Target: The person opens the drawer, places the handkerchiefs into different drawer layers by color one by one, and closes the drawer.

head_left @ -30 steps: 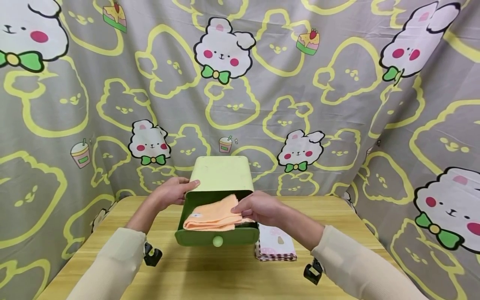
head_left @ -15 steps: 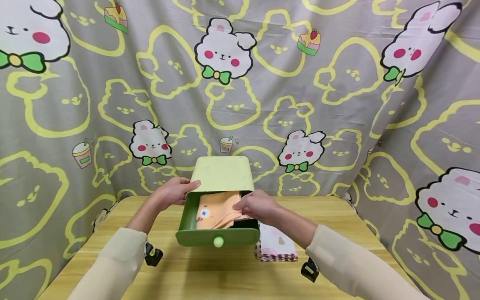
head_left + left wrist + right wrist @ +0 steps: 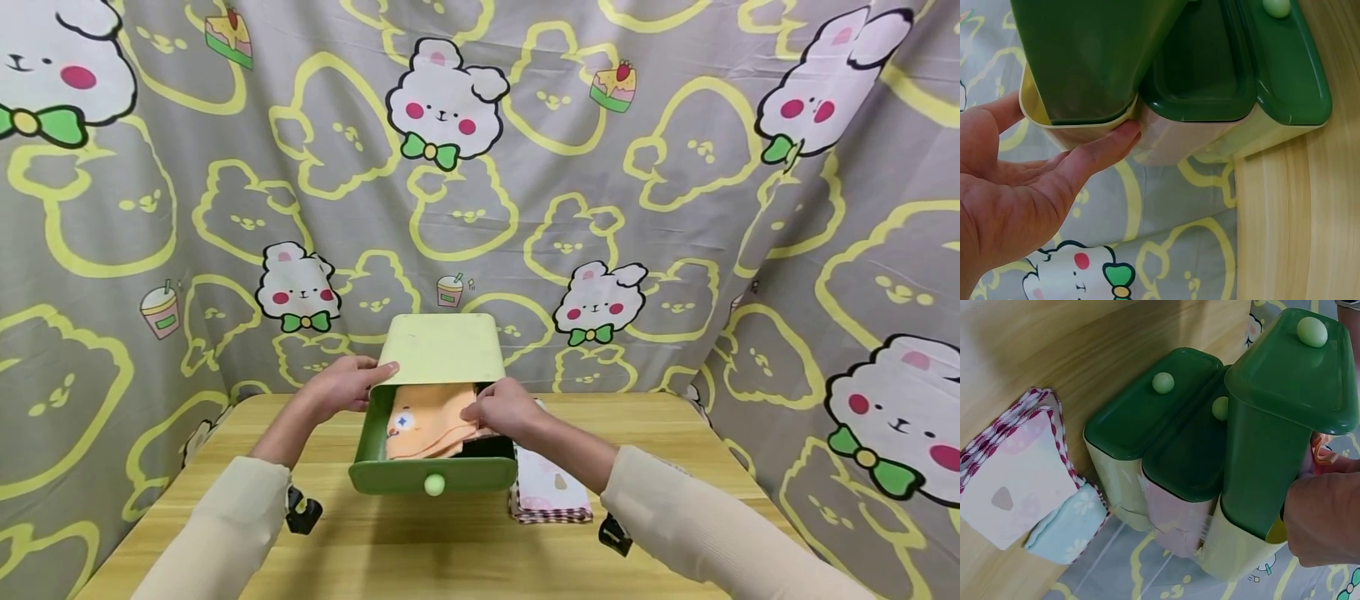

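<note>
In the head view, a pale yellow drawer unit (image 3: 444, 346) stands at the back of the table, its green top drawer (image 3: 420, 475) pulled out. My left hand (image 3: 341, 387) holds the housing's left front corner, the thumb on top and the fingers along the side. A folded orange cloth (image 3: 431, 429) with a printed face lies inside the drawer. My right hand (image 3: 510, 408) pinches the cloth near its right edge, inside the drawer's right side. In the right wrist view, a bit of orange cloth (image 3: 1320, 449) shows by the fingers, which are mostly hidden.
Below the open drawer are two closed drawers, the middle drawer (image 3: 1185, 447) and the bottom drawer (image 3: 1141, 412). A folded white cloth (image 3: 1013, 481) with a checked border lies beside the unit, a light blue cloth (image 3: 1069, 525) next to it. A patterned curtain (image 3: 465, 208) hangs behind.
The orange cloth has shifted back and lower into the drawer, its printed face now showing. My right hand has moved slightly with it. My left hand stays on the housing.
</note>
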{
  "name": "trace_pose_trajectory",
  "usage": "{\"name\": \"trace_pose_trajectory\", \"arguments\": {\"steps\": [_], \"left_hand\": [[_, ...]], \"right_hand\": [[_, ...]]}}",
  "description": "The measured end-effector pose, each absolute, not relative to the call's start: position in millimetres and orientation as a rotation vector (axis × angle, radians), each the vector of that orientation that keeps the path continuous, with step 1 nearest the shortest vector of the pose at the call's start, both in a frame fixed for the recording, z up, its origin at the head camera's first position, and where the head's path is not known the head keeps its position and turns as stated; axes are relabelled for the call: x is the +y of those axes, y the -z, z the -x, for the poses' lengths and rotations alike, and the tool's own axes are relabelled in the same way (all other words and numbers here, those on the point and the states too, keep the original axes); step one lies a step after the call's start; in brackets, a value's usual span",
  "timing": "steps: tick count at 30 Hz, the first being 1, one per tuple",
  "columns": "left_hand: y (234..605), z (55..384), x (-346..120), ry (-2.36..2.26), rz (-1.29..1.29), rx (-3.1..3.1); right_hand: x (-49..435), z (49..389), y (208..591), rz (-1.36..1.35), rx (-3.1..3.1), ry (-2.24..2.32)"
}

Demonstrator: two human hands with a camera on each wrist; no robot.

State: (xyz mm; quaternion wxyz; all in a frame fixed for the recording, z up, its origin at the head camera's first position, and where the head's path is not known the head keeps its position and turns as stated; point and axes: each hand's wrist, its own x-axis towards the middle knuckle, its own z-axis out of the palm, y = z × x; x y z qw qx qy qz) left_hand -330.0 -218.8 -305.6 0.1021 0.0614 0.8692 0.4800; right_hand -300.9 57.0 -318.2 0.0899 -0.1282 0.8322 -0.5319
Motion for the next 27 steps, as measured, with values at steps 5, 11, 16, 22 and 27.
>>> {"name": "trace_pose_trajectory", "arguments": {"steps": [5,11,16,22,27], "left_hand": [[305.6,330.0,-218.6,-1.417,-0.181,2.566],[305.5,330.0,-218.8,-1.419,-0.181,2.557],[305.2,329.5,-218.8,-1.407,-0.185,2.561],[304.6,329.6,-218.8,-1.403,-0.201,2.565],[305.2,329.2,-218.9,-1.401,-0.198,2.564]], "right_hand": [[59.3,299.7,315.5,0.374,2.471,1.547],[63.6,298.4,308.4,0.347,2.346,1.522],[70.2,298.0,299.7,0.285,2.261,1.498],[80.0,296.4,289.8,0.297,2.224,1.455],[86.7,295.1,283.8,0.339,2.166,1.458]]}}
